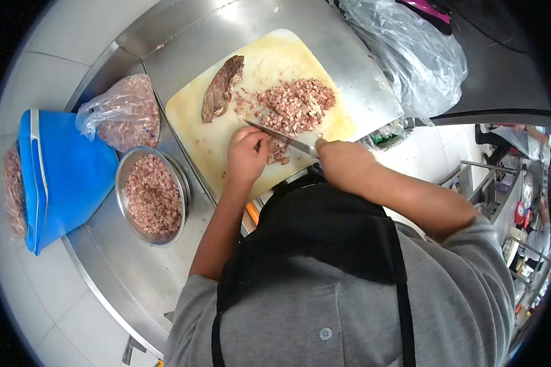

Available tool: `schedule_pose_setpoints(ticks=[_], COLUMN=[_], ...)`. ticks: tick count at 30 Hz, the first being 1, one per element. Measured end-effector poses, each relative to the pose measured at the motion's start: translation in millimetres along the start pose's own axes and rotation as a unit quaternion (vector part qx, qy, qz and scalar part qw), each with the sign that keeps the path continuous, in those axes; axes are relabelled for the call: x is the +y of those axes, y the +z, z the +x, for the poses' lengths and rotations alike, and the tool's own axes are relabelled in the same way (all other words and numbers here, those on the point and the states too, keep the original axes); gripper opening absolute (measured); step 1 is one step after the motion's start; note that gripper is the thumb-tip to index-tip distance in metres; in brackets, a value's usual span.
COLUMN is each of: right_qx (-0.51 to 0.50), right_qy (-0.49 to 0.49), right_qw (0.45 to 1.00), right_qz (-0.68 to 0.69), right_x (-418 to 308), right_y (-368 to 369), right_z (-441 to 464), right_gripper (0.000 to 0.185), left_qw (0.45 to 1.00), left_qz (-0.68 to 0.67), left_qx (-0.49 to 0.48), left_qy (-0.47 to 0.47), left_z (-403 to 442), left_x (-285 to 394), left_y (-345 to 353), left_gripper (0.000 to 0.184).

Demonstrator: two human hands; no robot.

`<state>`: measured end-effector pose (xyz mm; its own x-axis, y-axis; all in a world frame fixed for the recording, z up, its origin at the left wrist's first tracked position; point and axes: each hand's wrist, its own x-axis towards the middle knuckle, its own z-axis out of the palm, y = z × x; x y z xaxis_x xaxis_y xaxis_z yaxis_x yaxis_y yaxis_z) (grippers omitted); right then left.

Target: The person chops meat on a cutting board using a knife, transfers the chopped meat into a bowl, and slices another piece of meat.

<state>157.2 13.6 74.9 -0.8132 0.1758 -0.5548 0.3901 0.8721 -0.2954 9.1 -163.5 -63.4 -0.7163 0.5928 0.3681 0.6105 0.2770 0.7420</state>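
A yellowish cutting board [269,52] lies on the steel counter. My right hand [344,162] is wrapped round the handle of a knife [288,139], whose blade points left across the board. At the blade's tip end is my left hand [247,153], its fingers curled; whatever they may hold is hidden. Small meat pieces [277,151] lie between my hands, on the near side of the blade. Beyond the blade spreads a pile of chopped meat [300,104]. A long uncut piece of meat [221,89] rests at the board's upper left.
Left of the board stand a metal colander of chopped meat [153,196], a clear bag of meat [130,116] and a blue container [67,174]. A large plastic bag [410,58] lies at the upper right. Metal racks and parts of people show at far right.
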Motion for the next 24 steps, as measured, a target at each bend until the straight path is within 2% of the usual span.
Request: schedule_pose_setpoints(ticks=[2, 4, 6, 9, 11, 13, 18, 20, 21, 24], right_qx=[0.018, 0.057, 0.026, 0.002, -0.012, 0.038, 0.000, 0.018, 0.032, 0.033], right_qy=[-0.004, -0.031, -0.038, -0.018, -0.002, -0.016, 0.007, 0.013, 0.014, 0.024], right_qw=[1.000, 0.997, 0.999, 1.000, 1.000, 0.998, 0.998, 0.997, 0.997, 0.998], right_qz=[0.013, 0.029, -0.001, -0.010, -0.005, 0.041, 0.070, 0.071, 0.067, 0.050], right_x=[-5.2, -3.8, -4.5, -9.4, -5.2, -1.2, 10.3, 25.5, 31.0, 35.5], right_y=[15.4, 16.1, -14.6, -19.2, -5.4, 22.8, 10.9, 13.5, 13.5, 1.5], right_z=[17.5, 36.5, 27.5, -5.0, -0.9, 23.5, 27.3, 26.2, 26.0, 23.0], right_gripper=[0.023, 0.023, 0.024, 0.024, 0.024, 0.025, 0.033, 0.033, 0.033, 0.032], left_qw=[1.000, 1.000, 1.000, 0.999, 0.999, 0.999, 0.994, 0.977, 0.977, 0.993], left_qz=[0.005, 0.001, -0.005, 0.021, 0.016, 0.020, 0.029, 0.100, 0.103, 0.088], left_qx=[0.000, -0.017, -0.027, 0.020, -0.001, -0.026, -0.097, -0.146, -0.144, -0.058], left_qy=[0.030, 0.016, 0.016, 0.017, 0.028, 0.037, 0.048, 0.118, 0.117, 0.052], left_z=[-4.2, -2.3, 9.0, 0.2, -6.1, -6.7, -7.2, -12.3, -13.4, -8.3], left_x=[-3.7, -2.1, 1.1, 3.9, 0.5, -4.7, 18.3, 22.8, 21.6, 15.1], left_y=[7.8, 4.1, 2.0, 0.1, 4.9, 3.6, -18.9, -22.1, -19.7, 12.0], left_gripper=[0.007, 0.007, 0.007, 0.007, 0.007, 0.010, 0.023, 0.031, 0.031, 0.032])
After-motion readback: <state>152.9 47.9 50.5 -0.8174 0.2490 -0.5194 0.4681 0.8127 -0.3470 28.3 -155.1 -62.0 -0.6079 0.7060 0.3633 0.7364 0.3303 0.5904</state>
